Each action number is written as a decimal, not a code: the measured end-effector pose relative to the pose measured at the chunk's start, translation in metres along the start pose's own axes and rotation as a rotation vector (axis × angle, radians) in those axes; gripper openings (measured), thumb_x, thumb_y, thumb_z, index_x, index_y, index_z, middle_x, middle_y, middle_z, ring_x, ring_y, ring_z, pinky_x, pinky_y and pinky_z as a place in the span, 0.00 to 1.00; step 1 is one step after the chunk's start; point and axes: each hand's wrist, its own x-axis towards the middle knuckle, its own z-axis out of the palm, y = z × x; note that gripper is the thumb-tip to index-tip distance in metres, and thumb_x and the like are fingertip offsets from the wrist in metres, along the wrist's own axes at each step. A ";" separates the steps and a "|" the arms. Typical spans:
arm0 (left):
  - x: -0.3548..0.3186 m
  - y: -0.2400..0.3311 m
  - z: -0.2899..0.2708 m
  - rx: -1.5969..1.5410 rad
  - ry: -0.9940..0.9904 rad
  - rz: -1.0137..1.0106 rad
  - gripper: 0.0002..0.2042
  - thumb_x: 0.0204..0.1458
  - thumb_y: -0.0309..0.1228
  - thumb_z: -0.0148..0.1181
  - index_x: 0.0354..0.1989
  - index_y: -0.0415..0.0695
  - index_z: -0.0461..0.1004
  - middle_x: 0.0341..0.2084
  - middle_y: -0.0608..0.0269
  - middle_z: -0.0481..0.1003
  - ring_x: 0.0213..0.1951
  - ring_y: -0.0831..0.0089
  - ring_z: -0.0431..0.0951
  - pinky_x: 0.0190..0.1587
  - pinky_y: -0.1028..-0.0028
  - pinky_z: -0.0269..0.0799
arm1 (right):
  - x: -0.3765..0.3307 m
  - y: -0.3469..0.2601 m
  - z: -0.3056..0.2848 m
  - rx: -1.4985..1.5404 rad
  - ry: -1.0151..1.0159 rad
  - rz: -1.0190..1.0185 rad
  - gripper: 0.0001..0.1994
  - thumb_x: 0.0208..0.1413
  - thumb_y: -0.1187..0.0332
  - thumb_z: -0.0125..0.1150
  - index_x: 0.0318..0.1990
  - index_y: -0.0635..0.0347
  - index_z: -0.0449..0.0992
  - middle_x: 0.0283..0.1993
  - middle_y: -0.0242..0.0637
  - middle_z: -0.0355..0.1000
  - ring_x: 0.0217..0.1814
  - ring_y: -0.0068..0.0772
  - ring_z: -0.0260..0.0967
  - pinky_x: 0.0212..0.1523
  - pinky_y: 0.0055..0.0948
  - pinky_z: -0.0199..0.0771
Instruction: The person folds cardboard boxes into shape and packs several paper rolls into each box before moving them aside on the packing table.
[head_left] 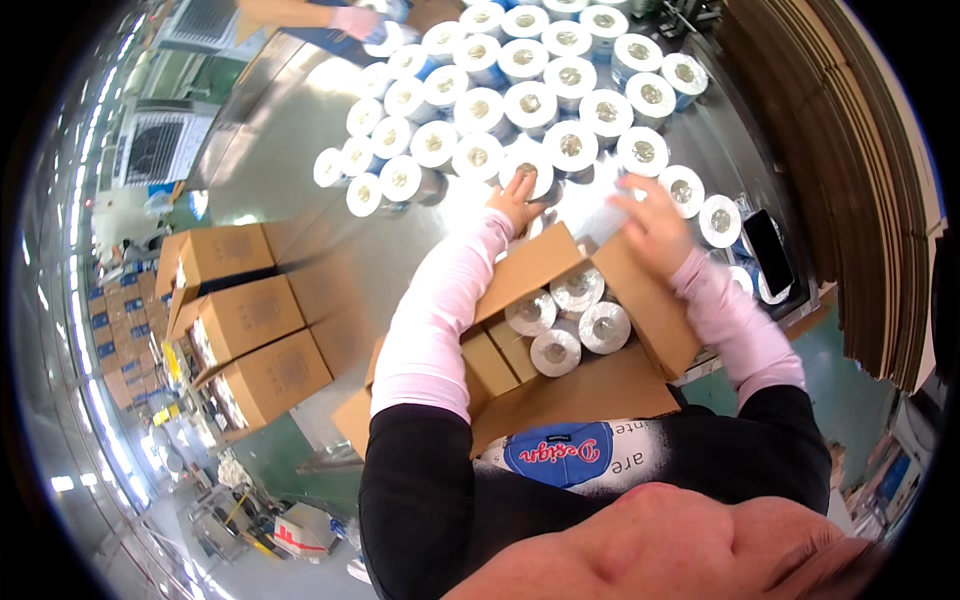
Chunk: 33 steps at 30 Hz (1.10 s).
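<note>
An open cardboard box [650, 320] stands at the near edge of a shiny metal table [290, 150], with several white rolls [578, 322] packed upright inside. My left hand [515, 203] reaches past the box's far flap and touches a white roll [533, 170] at the front of the rolls on the table. My right hand [655, 225] hovers over the box's far right corner, gripping a blurred white roll [600, 212]. Both forearms wear pink sleeves.
Many more white rolls [530, 100] cover the far half of the table. Three closed cardboard boxes [245, 320] are stacked at the left. A black phone [768, 250] lies at the right edge beside stacked flat cardboard [850, 150]. Another person's hand [355, 20] works at the far end.
</note>
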 end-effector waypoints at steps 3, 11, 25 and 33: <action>0.024 0.021 -0.010 0.020 -0.151 -0.135 0.13 0.51 0.35 0.56 0.44 0.59 0.80 0.62 0.51 0.60 0.65 0.54 0.57 0.53 0.53 0.66 | 0.025 0.065 -0.057 -0.512 -0.257 -0.009 0.20 0.44 0.80 0.59 0.47 0.50 0.78 0.65 0.39 0.62 0.73 0.46 0.50 0.70 0.53 0.51; 0.031 0.014 -0.058 -0.437 -0.163 -0.561 0.23 0.39 0.47 0.63 0.45 0.52 0.80 0.46 0.50 0.75 0.52 0.53 0.73 0.53 0.61 0.68 | 0.025 0.147 -0.005 -0.703 -0.747 -0.172 0.21 0.51 0.77 0.56 0.53 0.47 0.76 0.65 0.47 0.60 0.73 0.45 0.49 0.72 0.53 0.45; -0.328 0.048 -0.180 -1.973 0.749 -0.161 0.16 0.52 0.27 0.61 0.49 0.37 0.74 0.45 0.60 0.77 0.48 0.70 0.77 0.51 0.70 0.72 | 0.077 0.047 -0.060 0.907 -0.017 0.338 0.16 0.55 0.61 0.59 0.49 0.58 0.76 0.54 0.46 0.71 0.56 0.41 0.69 0.57 0.42 0.67; -0.398 0.120 -0.197 -0.523 -0.126 -0.496 0.22 0.37 0.34 0.67 0.46 0.51 0.78 0.37 0.51 0.72 0.46 0.52 0.71 0.51 0.59 0.66 | -0.002 -0.216 0.128 -0.090 -1.275 -0.528 0.17 0.49 0.70 0.57 0.50 0.56 0.76 0.52 0.53 0.71 0.57 0.50 0.70 0.58 0.48 0.67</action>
